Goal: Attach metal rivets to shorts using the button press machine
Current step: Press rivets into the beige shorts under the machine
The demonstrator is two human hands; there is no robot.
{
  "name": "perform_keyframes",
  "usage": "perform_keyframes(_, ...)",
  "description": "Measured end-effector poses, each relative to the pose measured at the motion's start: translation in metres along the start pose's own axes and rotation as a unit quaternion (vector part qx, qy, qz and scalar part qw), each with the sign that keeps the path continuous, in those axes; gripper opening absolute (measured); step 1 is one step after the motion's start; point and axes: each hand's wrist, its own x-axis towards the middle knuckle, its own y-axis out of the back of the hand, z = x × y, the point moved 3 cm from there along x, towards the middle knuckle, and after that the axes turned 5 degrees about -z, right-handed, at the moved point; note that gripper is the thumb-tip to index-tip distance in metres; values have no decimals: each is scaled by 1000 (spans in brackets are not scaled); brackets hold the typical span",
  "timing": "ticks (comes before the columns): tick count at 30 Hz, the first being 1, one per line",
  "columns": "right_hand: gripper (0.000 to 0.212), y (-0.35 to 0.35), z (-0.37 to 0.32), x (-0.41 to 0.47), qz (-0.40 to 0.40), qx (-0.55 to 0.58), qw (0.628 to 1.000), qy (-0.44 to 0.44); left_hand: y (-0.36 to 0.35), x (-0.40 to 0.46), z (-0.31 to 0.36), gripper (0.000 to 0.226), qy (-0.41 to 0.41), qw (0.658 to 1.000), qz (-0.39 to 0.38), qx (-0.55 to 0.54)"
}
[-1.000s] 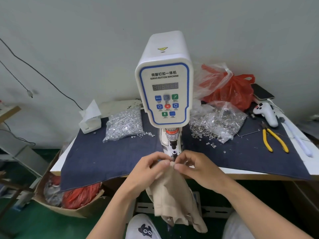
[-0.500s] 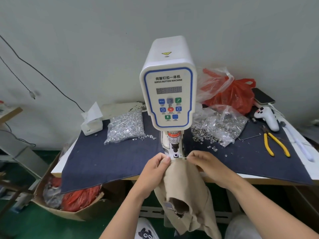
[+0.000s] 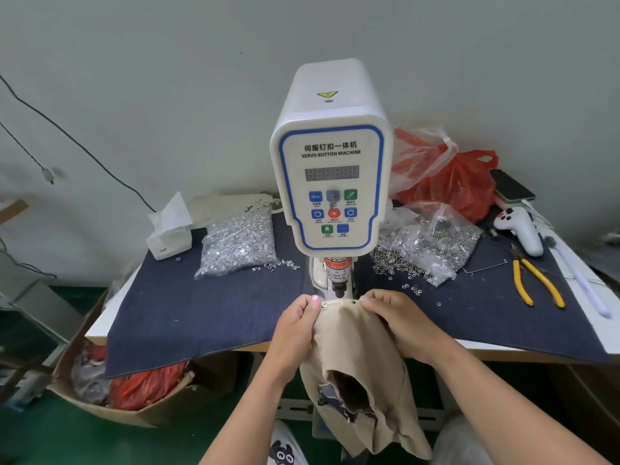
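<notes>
The left hand (image 3: 297, 325) and the right hand (image 3: 401, 322) are each pinching the top edge of the beige shorts (image 3: 355, 357), stretching it flat between them under the punch of the servo button machine (image 3: 332, 182). Two rivets (image 3: 324, 305) are showing on that edge. Compared with half a second earlier, the hands are standing wider apart and the edge is lying flatter.

A white worktop (image 3: 604, 333) carried a dark blue cloth (image 3: 188, 310). On the cloth lay a clear bag of rivets (image 3: 238, 243) at far left, a tissue box (image 3: 169, 234) beside it, an open bag of metal rings (image 3: 432, 243) and yellow pliers (image 3: 536, 283) to the right, and the button machine (image 3: 332, 182) stood between.
</notes>
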Motion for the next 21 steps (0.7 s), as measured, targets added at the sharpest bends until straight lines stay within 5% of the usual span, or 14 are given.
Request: perform_keyframes(21,25,0,1,-1,26,-27,999,6,-1,3,-5,49,-9,1000,-6,6)
